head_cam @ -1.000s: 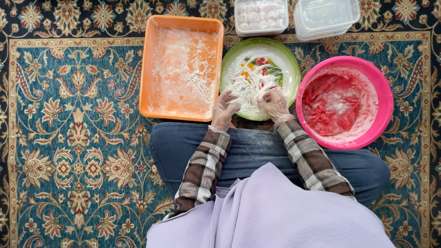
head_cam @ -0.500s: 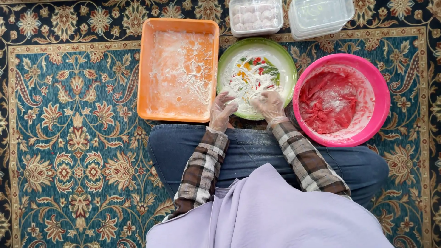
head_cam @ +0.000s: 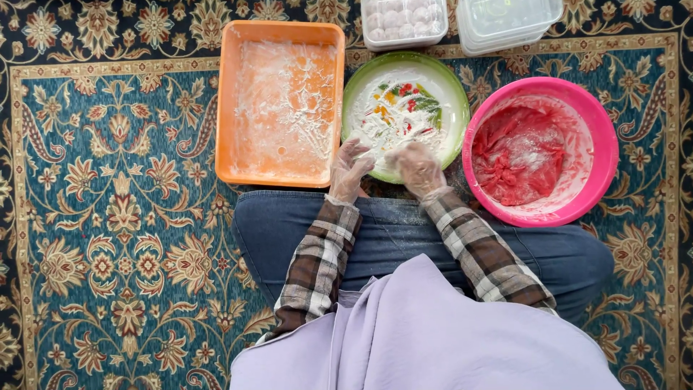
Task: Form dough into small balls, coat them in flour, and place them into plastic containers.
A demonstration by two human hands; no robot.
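Both my hands wear thin clear gloves dusted with flour. My left hand (head_cam: 350, 170) and my right hand (head_cam: 417, 167) hover close together over the near edge of a green-rimmed plate (head_cam: 453, 97). The plate has a floral print and is covered in white flour. The fingers of both hands are curled toward each other, and whether a small piece lies between them is hidden. An orange rectangular tray (head_cam: 280, 32) smeared with flour lies just left of the plate. On the right stands a pink bowl (head_cam: 599, 137) holding red dough (head_cam: 516, 155).
I sit on a patterned blue and red carpet (head_cam: 108, 217) with my jeans-clad legs (head_cam: 390, 231) just under the plate. At the far edge stand a clear box of pale round pieces (head_cam: 403, 20) and a stack of clear lidded containers (head_cam: 509, 22).
Both hands stay at the plate's near edge with only small finger movements. The view has shifted slightly.
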